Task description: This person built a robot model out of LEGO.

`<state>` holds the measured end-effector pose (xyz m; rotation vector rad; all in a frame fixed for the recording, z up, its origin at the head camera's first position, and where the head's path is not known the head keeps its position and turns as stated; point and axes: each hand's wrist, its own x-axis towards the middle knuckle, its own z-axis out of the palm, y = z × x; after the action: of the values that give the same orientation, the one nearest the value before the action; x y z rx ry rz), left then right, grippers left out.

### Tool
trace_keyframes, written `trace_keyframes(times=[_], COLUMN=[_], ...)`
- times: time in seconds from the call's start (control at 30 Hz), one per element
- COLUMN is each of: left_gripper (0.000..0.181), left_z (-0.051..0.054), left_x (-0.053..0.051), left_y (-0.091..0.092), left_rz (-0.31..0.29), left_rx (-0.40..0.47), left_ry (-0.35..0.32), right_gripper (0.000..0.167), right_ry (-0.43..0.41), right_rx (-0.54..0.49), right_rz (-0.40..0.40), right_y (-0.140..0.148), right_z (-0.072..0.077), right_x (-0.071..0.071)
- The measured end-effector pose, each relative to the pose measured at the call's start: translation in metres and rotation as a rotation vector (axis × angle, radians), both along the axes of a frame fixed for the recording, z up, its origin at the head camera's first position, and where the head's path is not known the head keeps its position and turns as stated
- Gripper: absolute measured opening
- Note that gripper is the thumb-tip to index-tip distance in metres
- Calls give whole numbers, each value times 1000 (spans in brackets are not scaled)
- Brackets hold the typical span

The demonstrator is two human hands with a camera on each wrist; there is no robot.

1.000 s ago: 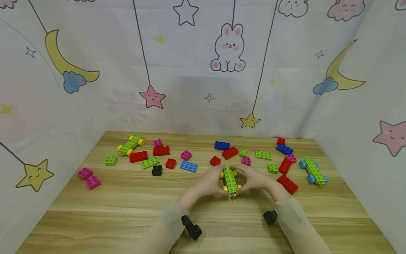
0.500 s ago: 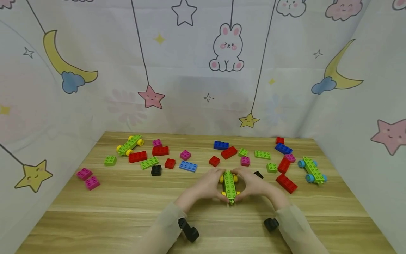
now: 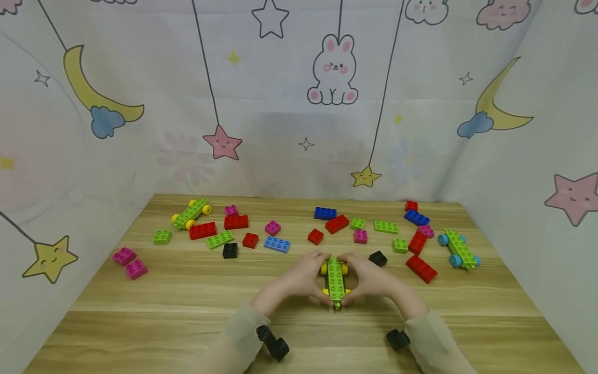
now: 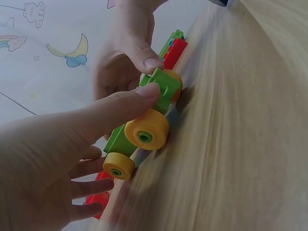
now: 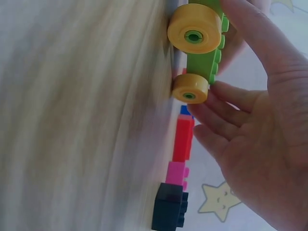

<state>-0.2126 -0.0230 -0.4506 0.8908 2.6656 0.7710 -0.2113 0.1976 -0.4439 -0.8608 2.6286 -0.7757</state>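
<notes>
A green toy car base (image 3: 335,280) with yellow wheels stands on the table between my two hands. My left hand (image 3: 301,280) holds it from the left, thumb at the near end and fingers toward the far end. My right hand (image 3: 371,280) mirrors this grip on the right side. In the left wrist view, both thumbs meet the near end of the car base (image 4: 166,86). The right wrist view shows a yellow wheel (image 5: 195,29) close to the wood and fingertips by the far wheel. Just beyond my right hand lies a black brick (image 3: 378,258).
Loose bricks lie across the back, including a light blue brick (image 3: 277,244) and a red brick (image 3: 421,268). Another yellow-wheeled car base (image 3: 191,213) stands back left. A blue-wheeled one (image 3: 460,249) is at the right. Patterned cloth (image 3: 280,171) hangs behind the table (image 3: 163,322).
Both hands have drawn the car base toward me, slightly left in view. The black brick beside my right hand, hidden at first, has come into sight.
</notes>
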Motion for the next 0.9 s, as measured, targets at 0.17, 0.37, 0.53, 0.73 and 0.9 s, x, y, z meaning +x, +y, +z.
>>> trace_keyframes(times=[0.17,0.37,0.53,0.73,0.9], left_gripper=[111,112,111,111,109], left_z=[1,3,3,1,0], left_x=[1,2,4,5,6], left_y=[-2,-4,-7,-8,-8], left_rz=[-9,-3,2,3,-4], left_rx=[-6,-10,3,6,-1], left_ry=[-7,-25,-37,-28,-25], right_gripper=[99,100,100,100,99], right_ry=[14,15,17,23,28], right_rx=[3,4,8,5,7], right_rz=[-1,0,1,-4,-2], right_y=[-2,-5,-7,-8,-6], right_z=[0,1,-1,-2,-2], right_x=[3,4,4,5,6])
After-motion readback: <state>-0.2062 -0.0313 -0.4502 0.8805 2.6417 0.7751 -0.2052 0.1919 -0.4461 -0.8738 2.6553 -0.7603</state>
